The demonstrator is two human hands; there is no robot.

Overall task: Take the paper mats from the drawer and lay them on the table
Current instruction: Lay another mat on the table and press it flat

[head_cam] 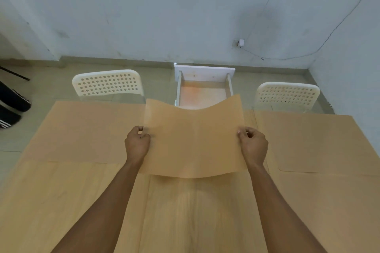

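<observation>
Left mat (pixel 82 129): flat on the table (pixel 185 211)
Left hand (pixel 137 143): pinching the held mat (pixel 193 139) at its left edge
Held mat: above the table centre, sagging; likely light, floppy; best gripped by opposite edges
Right hand (pixel 254 145): pinching its right edge
Drawer (pixel 203 88): open

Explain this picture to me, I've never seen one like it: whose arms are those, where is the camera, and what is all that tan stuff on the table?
There is no machine here. The one picture comes from a camera worn on a person's head, looking forward and down, so the two bare arms are that person's own. The left hand and the right hand each pinch a side edge of a tan paper mat, held above the wooden table. Two more mats already lie flat: one on the left, one on the right. Beyond the far edge a white drawer stands pulled open, between two white perforated chairs.
</observation>
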